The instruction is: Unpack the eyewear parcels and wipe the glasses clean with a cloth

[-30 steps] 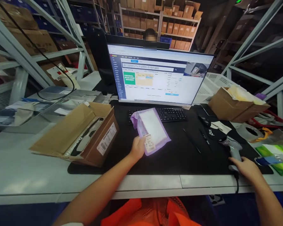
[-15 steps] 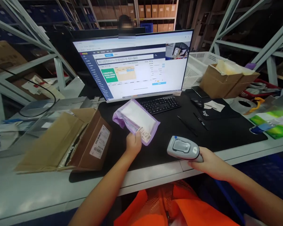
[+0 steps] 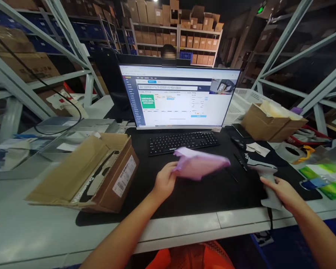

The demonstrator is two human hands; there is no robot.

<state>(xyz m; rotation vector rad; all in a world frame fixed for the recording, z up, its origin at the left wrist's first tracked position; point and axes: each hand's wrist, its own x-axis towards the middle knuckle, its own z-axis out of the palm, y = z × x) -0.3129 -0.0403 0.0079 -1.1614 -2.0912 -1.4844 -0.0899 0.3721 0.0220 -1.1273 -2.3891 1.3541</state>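
Note:
My left hand [image 3: 164,181] grips a purple plastic pouch [image 3: 200,163] by its left edge and holds it flat and low over the black desk mat [image 3: 201,190], in front of the keyboard [image 3: 183,141]; the pouch is blurred by motion. My right hand [image 3: 281,192] is wrapped round the handle of a grey barcode scanner [image 3: 261,169] at the right side of the mat, its head pointing left. A monitor [image 3: 179,96] behind the keyboard shows a form page.
An open cardboard box [image 3: 100,170] lies at the left on the white table [image 3: 30,224]. Another open box [image 3: 268,121], a tape roll [image 3: 289,152] and green packets [image 3: 324,175] are at the right. A person sits behind the monitor. Metal shelving with cartons surrounds the desk.
The pouch has swung from upright, label toward me, to flat and rightward. My right hand has carried the scanner from the front middle back to the right of the mat.

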